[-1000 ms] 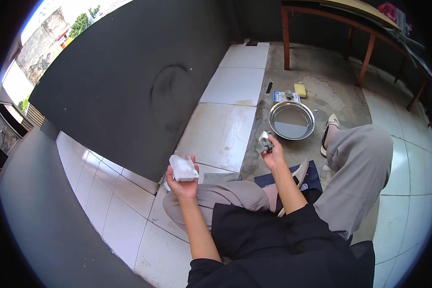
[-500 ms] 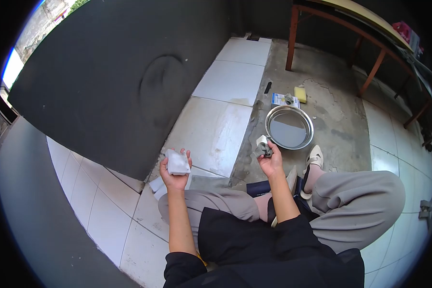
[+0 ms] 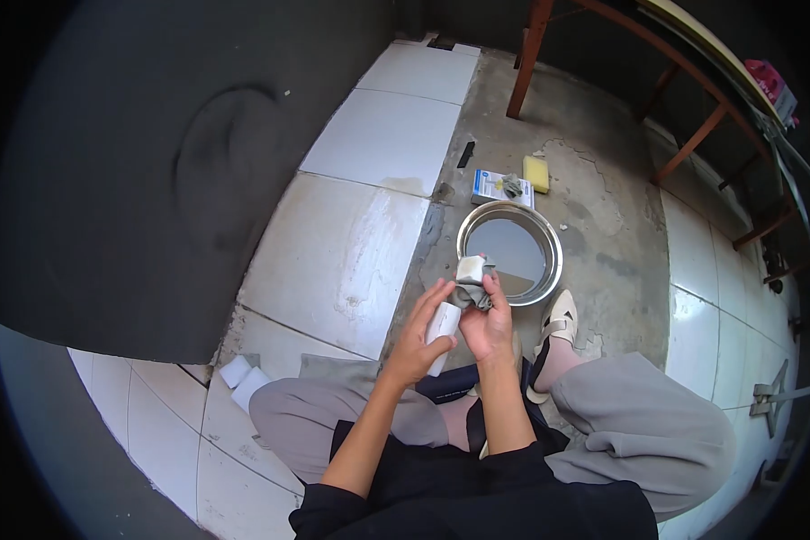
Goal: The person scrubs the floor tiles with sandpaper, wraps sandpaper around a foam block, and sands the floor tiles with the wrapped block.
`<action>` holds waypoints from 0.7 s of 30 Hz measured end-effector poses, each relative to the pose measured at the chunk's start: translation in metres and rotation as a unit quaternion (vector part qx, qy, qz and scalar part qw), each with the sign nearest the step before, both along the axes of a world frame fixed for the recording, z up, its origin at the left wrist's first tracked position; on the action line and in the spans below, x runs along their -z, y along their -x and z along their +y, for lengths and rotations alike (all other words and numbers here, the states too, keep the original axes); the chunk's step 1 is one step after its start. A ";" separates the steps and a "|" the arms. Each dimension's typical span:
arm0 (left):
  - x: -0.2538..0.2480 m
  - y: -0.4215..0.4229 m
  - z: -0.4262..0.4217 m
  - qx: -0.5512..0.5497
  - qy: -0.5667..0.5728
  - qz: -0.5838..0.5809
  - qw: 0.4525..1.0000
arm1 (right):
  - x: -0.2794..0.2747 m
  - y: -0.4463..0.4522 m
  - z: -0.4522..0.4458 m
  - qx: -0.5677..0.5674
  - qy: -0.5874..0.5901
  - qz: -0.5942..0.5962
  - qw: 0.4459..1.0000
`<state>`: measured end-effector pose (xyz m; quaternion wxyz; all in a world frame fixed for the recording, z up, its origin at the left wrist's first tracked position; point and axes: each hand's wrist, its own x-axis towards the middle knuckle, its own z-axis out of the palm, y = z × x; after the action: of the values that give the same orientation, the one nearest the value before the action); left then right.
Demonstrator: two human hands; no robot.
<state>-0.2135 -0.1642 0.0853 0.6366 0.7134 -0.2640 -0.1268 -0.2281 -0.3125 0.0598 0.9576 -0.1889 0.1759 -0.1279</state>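
My left hand (image 3: 416, 344) is closed around a flat white block with rounded edges (image 3: 441, 335), its narrow side turned up. Close beside it, my right hand (image 3: 489, 328) holds a crumpled grey cloth (image 3: 473, 295) together with a smaller white block (image 3: 470, 269). What exactly the two white blocks are, I cannot make out. Both hands are in front of my lap, just short of a round metal basin (image 3: 556, 247) of greyish water. The cloth and my right fingertips overlap the basin's near rim in view.
Behind the basin lie a blue-and-white box (image 3: 486, 187) with a grey scrap on it, a yellow sponge (image 3: 535, 174) and a black strip (image 3: 466, 155). White blocks (image 3: 247, 382) lie by my left knee. A wooden-legged table (image 3: 528, 67) stands at the back right.
My left hand has come right with its white block, from out at the side to beside the right hand, and the block has turned edge-up. The view has shifted.
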 end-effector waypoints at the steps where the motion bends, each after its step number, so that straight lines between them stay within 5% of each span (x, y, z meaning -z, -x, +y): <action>1: 0.001 0.001 -0.006 -0.007 -0.007 -0.009 1.000 | -0.006 -0.001 0.001 0.009 -0.012 0.002 1.000; 17: -0.016 0.020 -0.027 -0.084 -0.181 -0.168 0.965 | 0.002 0.000 0.011 0.035 0.032 0.036 0.998; 21: -0.016 0.018 -0.024 -0.110 -0.193 -0.176 0.959 | -0.004 0.001 0.007 -0.007 -0.075 0.000 0.997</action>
<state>-0.2316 -0.1881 0.1013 0.4402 0.8585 -0.2622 0.0227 -0.2290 -0.3057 0.0637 0.9700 -0.1174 0.1836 -0.1079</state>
